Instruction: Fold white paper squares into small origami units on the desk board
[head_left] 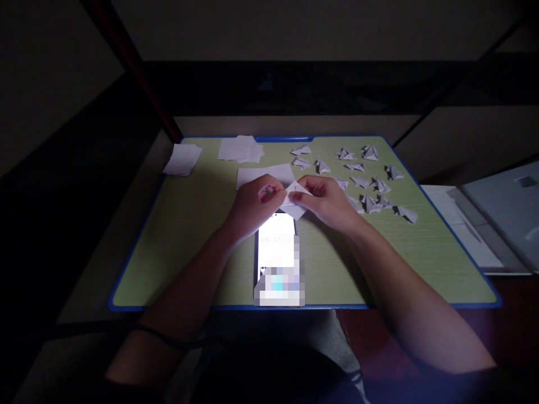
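Both my hands meet over the middle of a small green table with a blue rim (177,224). My left hand (255,205) pinches the left side of a small white paper piece (296,203) that is partly folded. My right hand (326,202) grips the same paper piece from the right, thumb on top. A lit phone (277,247) lies flat on the table just below the hands, its screen glowing white.
Several folded white paper shapes (370,185) are spread over the table's right half. Flat paper sheets lie at the back: one stack (183,159) on the left corner, another (241,149) beside it, one sheet (265,175) behind my hands. A laptop-like device (501,213) lies at the right. The surroundings are dark.
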{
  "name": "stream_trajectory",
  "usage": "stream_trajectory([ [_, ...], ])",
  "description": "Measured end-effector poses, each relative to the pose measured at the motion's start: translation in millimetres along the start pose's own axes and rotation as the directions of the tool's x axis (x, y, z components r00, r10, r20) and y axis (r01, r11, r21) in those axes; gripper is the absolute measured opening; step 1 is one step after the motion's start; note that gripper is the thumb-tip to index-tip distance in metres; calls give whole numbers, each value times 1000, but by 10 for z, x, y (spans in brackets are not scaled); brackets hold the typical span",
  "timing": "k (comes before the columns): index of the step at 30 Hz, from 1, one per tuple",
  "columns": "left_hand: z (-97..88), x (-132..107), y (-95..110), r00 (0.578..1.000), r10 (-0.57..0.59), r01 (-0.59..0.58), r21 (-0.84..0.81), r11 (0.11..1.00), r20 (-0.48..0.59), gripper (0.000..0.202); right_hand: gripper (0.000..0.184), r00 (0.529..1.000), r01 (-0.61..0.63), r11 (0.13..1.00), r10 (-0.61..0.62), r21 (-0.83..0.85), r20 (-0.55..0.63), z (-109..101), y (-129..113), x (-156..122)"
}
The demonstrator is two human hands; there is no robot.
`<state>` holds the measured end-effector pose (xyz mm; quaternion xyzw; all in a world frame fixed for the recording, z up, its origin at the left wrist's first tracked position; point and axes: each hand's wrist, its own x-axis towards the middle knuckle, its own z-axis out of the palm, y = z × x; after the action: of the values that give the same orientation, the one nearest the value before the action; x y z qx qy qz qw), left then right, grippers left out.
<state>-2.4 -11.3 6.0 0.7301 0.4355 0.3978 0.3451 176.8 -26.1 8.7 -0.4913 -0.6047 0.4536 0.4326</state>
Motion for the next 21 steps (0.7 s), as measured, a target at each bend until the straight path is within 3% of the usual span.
stream_trajectory([
  [14, 4, -1, -9, 1000, -28, 28, -8, 1000, 6, 5, 27, 1000, 0, 1000, 0, 25, 13, 13, -4, 1],
  [21, -12, 24, 91, 982, -172, 179, -93, 979, 81, 3, 32, 1000, -12, 1000, 11, 16, 23, -11, 59, 2],
])
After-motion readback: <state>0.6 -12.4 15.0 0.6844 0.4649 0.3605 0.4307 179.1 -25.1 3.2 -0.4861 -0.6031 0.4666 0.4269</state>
